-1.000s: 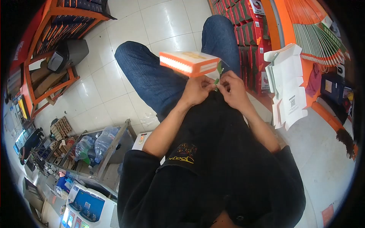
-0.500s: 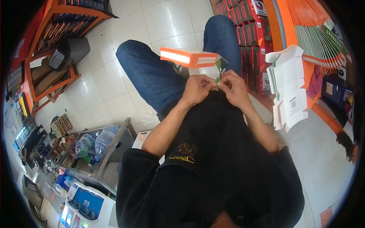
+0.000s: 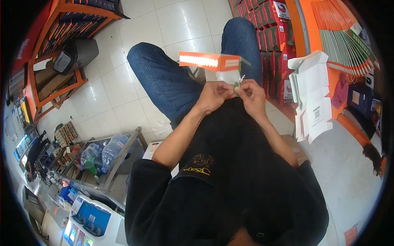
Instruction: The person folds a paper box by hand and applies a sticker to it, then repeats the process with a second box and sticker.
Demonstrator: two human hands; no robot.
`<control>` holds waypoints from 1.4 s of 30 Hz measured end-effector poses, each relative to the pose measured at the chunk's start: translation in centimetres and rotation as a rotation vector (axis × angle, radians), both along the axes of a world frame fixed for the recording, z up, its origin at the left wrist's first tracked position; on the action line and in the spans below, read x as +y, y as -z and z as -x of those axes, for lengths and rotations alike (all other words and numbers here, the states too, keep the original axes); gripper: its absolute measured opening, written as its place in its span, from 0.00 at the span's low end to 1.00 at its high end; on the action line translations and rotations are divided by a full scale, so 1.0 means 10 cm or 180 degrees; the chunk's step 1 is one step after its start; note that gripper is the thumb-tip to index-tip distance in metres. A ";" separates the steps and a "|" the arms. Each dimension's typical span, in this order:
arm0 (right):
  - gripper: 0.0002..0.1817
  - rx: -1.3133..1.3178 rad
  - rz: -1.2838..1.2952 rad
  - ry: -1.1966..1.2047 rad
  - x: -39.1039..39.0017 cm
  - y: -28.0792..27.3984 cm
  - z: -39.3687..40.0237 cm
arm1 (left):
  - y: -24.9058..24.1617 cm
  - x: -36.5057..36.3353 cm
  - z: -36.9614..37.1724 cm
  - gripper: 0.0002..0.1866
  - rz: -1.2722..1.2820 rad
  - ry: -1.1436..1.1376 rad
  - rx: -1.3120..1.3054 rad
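Note:
Above my lap is a partly folded paper carton (image 3: 210, 61), with an orange and white patterned side and a pale inner face. My left hand (image 3: 215, 96) and my right hand (image 3: 253, 96) meet at its near end. Fingers of both hands pinch a small green flap (image 3: 236, 88) that looks like part of the carton. The fingertips partly cover this flap, and the fold between them is too small to make out.
Flattened white cartons (image 3: 312, 90) lie on the right, beside a fanned stack of orange and green cartons (image 3: 347, 45). Red boxes (image 3: 273, 49) are stacked beyond my right knee. An orange shelf (image 3: 53, 49) stands at left, and plastic bottles (image 3: 113, 151) lie in a metal cart (image 3: 119, 166).
The carton has shifted slightly to the right and turned a little, showing its patterned side at a different angle. Both hands keep their pinch in nearly the same place.

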State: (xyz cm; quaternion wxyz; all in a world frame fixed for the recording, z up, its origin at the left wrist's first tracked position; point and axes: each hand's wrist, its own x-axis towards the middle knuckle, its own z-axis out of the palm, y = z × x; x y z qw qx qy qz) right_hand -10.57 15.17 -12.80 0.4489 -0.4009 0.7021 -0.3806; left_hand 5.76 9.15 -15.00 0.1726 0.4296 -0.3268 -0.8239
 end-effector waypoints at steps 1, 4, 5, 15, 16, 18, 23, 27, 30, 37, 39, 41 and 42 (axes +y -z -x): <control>0.05 -0.0009 -0.0017 0.0053 0.01 0.02 0.01 | 0.01 0.01 -0.01 0.08 0.0050 -0.0015 0.0118; 0.07 -0.0742 -0.0148 0.0061 0.00 0.01 0.08 | -0.09 -0.03 0.01 0.08 0.0240 0.0053 0.0026; 0.07 -0.0736 -0.0145 0.0062 0.00 -0.01 0.12 | -0.14 -0.04 0.02 0.08 0.0367 0.0126 -0.0187; 0.08 -0.1042 -0.0530 -0.0515 -0.31 -0.39 0.26 | -0.59 -0.16 0.04 0.14 0.0719 -0.0087 -0.0423; 0.08 -0.0721 -0.0581 -0.0807 -0.38 -0.47 0.28 | -0.73 -0.22 0.01 0.17 0.1304 -0.0135 -0.0391; 0.09 -0.0604 -0.0438 -0.1094 -0.54 -0.59 0.34 | -0.83 -0.33 -0.07 0.25 0.1934 0.0065 -0.0182; 0.09 -0.0483 0.0126 -0.1160 -0.90 -1.05 0.28 | -0.91 -0.59 -0.23 0.27 0.2673 0.0508 0.0182; 0.08 -0.0687 0.0540 -0.0604 -0.98 -1.30 0.12 | -1.01 -0.54 -0.24 0.20 0.1395 -0.0226 0.0615; 0.07 -0.0940 0.0865 -0.0357 -1.00 -1.32 0.05 | -1.07 -0.54 -0.26 0.15 0.0752 -0.0495 0.0821; 0.08 -0.1099 0.1226 0.0195 -0.94 -1.29 -0.19 | -1.07 -0.51 -0.30 0.07 0.1498 -0.0722 0.0812; 0.12 0.0091 0.1502 -0.0377 -0.92 -1.31 -0.22 | -1.12 -0.50 -0.21 0.05 0.1569 -0.1090 0.0524; 0.17 0.0099 0.1417 -0.0711 -0.85 -1.14 -0.18 | -1.03 -0.52 -0.09 0.05 0.1819 -0.1049 0.0387; 0.17 0.0166 0.1209 -0.0724 -0.83 -1.01 -0.16 | -0.87 -0.50 -0.07 0.05 0.1281 -0.1097 0.0415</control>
